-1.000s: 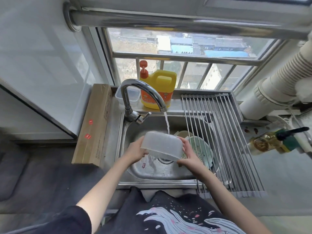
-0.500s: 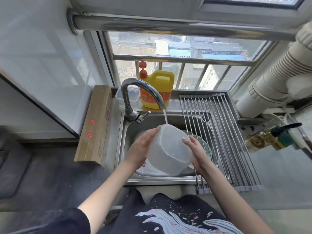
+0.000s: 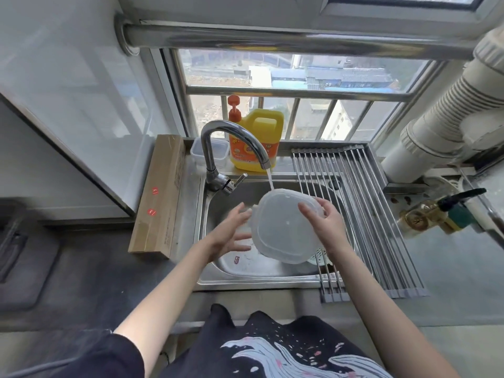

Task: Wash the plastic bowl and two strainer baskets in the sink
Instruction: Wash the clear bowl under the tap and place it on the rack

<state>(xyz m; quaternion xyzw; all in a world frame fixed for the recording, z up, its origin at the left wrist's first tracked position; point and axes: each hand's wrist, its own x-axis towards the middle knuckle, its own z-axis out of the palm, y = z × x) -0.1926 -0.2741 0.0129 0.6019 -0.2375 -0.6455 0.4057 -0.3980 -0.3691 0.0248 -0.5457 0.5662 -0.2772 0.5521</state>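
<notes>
A person turns the translucent, rounded plastic bowl bottom-up over the steel sink, where a second ago it sat tilted on its side under the tap's stream. The right hand grips its rim; the left hand has let go, fingers spread. A green strainer basket waits beneath, mostly hidden; rinsing seems nearly finished.

A: What is the person wearing?
B: A short-sleeved black cotton top with a white wave print and small pink flecks across the front.
A: And the arms?
B: Bare from the black sleeve down; both hands, left and right, carry no gloves.
</notes>
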